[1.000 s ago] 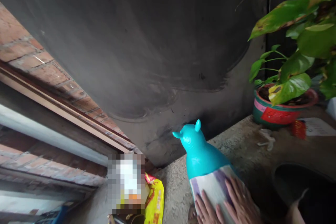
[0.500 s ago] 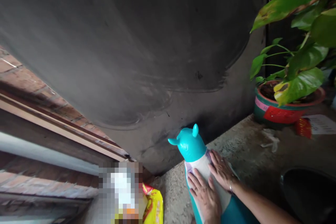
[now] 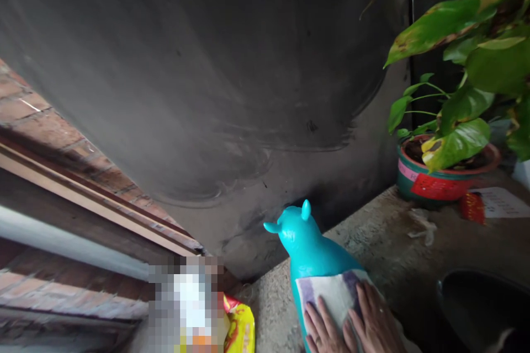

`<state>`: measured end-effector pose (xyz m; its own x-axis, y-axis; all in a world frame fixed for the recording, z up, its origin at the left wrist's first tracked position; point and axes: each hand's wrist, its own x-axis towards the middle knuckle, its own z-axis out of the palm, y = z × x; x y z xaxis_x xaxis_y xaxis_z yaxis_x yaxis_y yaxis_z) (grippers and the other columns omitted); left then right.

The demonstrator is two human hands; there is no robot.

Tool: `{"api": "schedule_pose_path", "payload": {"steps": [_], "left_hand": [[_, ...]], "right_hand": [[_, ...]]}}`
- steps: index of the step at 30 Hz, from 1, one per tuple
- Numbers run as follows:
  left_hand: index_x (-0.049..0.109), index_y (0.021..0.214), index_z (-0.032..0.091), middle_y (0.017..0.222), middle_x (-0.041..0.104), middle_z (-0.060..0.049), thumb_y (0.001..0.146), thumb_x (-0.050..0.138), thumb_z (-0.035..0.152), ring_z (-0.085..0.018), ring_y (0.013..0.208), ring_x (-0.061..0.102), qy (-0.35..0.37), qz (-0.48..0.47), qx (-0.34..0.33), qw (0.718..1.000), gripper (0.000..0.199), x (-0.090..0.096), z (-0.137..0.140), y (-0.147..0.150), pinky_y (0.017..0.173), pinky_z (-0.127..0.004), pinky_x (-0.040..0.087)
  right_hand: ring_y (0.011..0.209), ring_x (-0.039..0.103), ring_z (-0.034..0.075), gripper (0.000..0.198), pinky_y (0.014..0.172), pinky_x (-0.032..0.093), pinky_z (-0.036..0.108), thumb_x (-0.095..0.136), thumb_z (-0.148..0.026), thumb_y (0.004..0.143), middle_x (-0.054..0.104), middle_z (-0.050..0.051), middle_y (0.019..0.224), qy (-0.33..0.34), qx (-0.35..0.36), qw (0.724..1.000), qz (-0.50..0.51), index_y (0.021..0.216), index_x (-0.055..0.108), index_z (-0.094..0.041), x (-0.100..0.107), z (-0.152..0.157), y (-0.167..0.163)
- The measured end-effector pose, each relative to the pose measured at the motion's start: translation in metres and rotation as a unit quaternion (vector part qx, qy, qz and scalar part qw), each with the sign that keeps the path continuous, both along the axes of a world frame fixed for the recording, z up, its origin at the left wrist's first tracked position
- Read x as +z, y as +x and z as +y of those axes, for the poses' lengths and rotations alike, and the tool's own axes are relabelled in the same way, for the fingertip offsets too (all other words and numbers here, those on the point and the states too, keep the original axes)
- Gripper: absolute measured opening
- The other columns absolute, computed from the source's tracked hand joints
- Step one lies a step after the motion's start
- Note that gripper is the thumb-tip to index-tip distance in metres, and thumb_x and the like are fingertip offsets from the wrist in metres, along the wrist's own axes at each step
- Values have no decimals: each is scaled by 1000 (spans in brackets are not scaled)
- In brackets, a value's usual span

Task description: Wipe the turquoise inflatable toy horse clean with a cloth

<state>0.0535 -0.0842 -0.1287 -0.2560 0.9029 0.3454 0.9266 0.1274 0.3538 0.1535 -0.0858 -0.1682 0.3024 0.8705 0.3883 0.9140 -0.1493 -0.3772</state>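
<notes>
Where the view meets its lower edge, right of centre, a turquoise animal figure [image 3: 325, 251] is found on a rough concrete surface [image 3: 274, 300], its head end towards a dark, smudged panel [image 3: 248, 66]. Two ears project from the head; whether the head touches the panel cannot be determined. The rear of the figure runs out of view.

A white cloth [image 3: 331, 289] with purple stripes lies across the figure's back. The left hand [image 3: 327, 336] rests flat on the cloth, fingers extended and slightly apart, gripping nothing. The right hand [image 3: 376, 320] lies just beside it, also palm down, fingers extended over a purple stripe and the white next to it. A ring is noted on one finger of the right hand. Both wrists are cut off by the frame.

At the right, a leafy plant [image 3: 434, 27] overhangs a green pot [image 3: 445, 187] with a reddish rim and a red label. Near the pot lie a red packet [image 3: 472, 207], a printed sheet [image 3: 505, 203] and a pale scrap [image 3: 424, 226]. Left of the figure, well apart from the hands, a yellow wrapper [image 3: 243, 325] adjoins a pixelated, unreadable area. Brickwork [image 3: 53, 127] borders the panel at the left.
</notes>
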Motion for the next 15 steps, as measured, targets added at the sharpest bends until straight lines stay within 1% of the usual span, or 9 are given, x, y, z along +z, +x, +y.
{"api": "schedule_pose_path", "payload": {"steps": [2, 4, 5, 7, 9, 11, 13, 15], "left_hand": [[56, 132, 8, 147, 39, -25, 91, 31, 45, -42, 134, 39, -4, -9, 23, 1000, 60, 8, 22, 2, 99, -65, 42], [51, 135, 5, 148, 36, -26, 94, 24, 44, -42, 135, 37, -10, -16, 44, 999, 63, 18, 49, 3, 98, -66, 43], [50, 136, 5, 149, 34, -25, 95, 21, 43, -42, 137, 34, -10, -20, 42, 999, 63, 22, 63, 2, 99, -66, 42], [51, 136, 7, 150, 33, -23, 96, 16, 39, -38, 141, 28, -3, -33, 14, 999, 62, 26, 87, 0, 104, -65, 39], [56, 132, 10, 149, 36, -21, 96, 15, 37, -36, 142, 26, 11, -47, -18, 999, 61, 23, 102, -2, 109, -64, 34], [58, 130, 12, 149, 37, -21, 96, 16, 35, -35, 142, 27, 19, -58, -17, 998, 59, 13, 107, -4, 111, -63, 31], [60, 129, 11, 150, 34, -22, 96, 17, 33, -36, 142, 26, 25, -63, -1, 998, 58, 2, 108, -4, 111, -65, 30], [61, 127, 10, 150, 32, -24, 94, 18, 30, -38, 142, 23, 18, -80, 2, 997, 57, 1, 109, -3, 110, -69, 27]], "right_hand": [[131, 47, 37, 77, 98, 49, 58, 30, -48, 94, 42, 23, 146, -2, 37, 999, 5, 151, -14, -21, 21, 41, -3], [137, 39, 34, 76, 105, 46, 55, 32, -42, 96, 36, 21, 151, -4, 94, 995, 20, 150, -17, -21, 44, 86, -7], [140, 35, 33, 77, 107, 44, 53, 33, -39, 96, 30, 21, 154, 0, 122, 992, 32, 150, -17, -19, 55, 106, -9], [144, 25, 31, 77, 111, 42, 48, 35, -32, 95, 15, 21, 159, 27, 164, 985, 55, 150, -16, -15, 72, 136, -13], [147, 16, 30, 75, 113, 41, 46, 36, -24, 94, 3, 16, 161, 81, 200, 975, 47, 152, -11, -16, 83, 152, -16], [148, 9, 29, 73, 114, 39, 46, 39, -19, 92, 1, 9, 162, 141, 245, 959, -5, 153, -1, -19, 87, 158, -15], [148, 4, 31, 73, 114, 38, 47, 45, -21, 90, 10, 5, 162, 177, 270, 945, -57, 153, 9, -19, 92, 159, -14], [148, 7, 33, 72, 114, 37, 49, 52, -26, 89, 23, 7, 159, 170, 287, 940, -74, 152, 19, -18, 105, 163, -12]]}}
